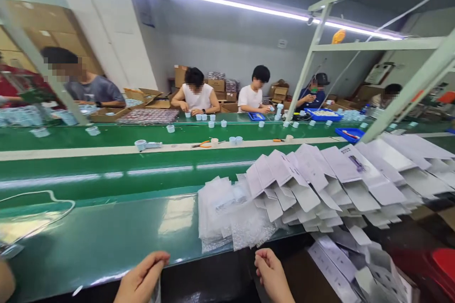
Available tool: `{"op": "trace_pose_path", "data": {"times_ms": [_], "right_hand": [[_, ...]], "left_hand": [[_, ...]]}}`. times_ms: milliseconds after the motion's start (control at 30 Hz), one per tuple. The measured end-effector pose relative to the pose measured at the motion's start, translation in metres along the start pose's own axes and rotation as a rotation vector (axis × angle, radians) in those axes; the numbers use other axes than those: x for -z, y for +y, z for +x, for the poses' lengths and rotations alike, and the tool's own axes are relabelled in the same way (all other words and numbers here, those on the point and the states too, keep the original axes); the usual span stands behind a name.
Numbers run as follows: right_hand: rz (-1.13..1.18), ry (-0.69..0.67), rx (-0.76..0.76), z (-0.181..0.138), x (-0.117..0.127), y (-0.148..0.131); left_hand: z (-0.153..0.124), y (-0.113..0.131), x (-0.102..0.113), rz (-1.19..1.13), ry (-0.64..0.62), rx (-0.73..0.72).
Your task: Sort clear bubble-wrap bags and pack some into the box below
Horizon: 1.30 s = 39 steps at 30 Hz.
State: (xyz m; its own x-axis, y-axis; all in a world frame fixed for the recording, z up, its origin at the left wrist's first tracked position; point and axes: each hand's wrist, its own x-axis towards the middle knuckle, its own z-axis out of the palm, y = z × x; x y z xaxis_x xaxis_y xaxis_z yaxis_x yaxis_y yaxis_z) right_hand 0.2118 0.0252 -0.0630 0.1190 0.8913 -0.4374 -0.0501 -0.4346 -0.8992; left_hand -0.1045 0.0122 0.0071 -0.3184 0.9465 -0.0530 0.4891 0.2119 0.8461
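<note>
Figure: worker's station at a green conveyor line. I see the left hand [142,278] at the bottom edge, fingers drawn together in a loose pinch over the near rim of the green bench [99,241]; whether it grips the clear film just below it, I cannot tell. The right hand [272,274] is curled, fingertips pressed together, holding nothing that I can make out. Just beyond it, at the bench edge, lies a heap of clear bubble bags [231,218]. To their right, flat white cartons [320,184] fan out in overlapping rows. Across the belt [106,137], with small white cups [170,128], seated people work.
</note>
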Motion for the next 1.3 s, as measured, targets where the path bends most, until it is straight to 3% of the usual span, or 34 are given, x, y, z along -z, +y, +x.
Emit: {"op": "trace_pose_path", "data": {"times_ms": [200,300,367,433,533,667,800,1100,1300], "right_hand": [[-0.031,0.173,0.029,-0.017,0.006,0.032],[-0.268,0.215,0.3,-0.013,0.012,0.016],[-0.507,0.171,0.557,-0.001,0.012,-0.006],[-0.752,0.04,0.73,0.02,0.007,-0.028],[-0.955,-0.139,0.798,0.056,-0.007,-0.046],[-1.009,-0.21,0.729,0.092,-0.023,-0.044],[-1.04,-0.228,0.644,0.101,-0.025,-0.041],[-1.026,-0.189,0.472,0.106,-0.03,-0.059],[-1.126,-0.229,0.19,0.127,-0.051,-0.072]], "left_hand": [[0.046,0.043,-0.06,0.301,-0.295,-0.164],[0.067,0.067,-0.1,0.528,-0.412,-0.325],[0.083,0.082,-0.126,0.635,-0.443,-0.403],[0.1,0.092,-0.149,0.707,-0.441,-0.393],[0.123,0.094,-0.17,0.812,-0.443,-0.306],[0.14,0.084,-0.179,0.885,-0.481,-0.258],[0.153,0.076,-0.179,0.829,-0.529,-0.283],[0.18,0.055,-0.161,0.339,-0.637,-0.196],[0.189,0.045,-0.156,0.146,-0.769,-0.132]]}}
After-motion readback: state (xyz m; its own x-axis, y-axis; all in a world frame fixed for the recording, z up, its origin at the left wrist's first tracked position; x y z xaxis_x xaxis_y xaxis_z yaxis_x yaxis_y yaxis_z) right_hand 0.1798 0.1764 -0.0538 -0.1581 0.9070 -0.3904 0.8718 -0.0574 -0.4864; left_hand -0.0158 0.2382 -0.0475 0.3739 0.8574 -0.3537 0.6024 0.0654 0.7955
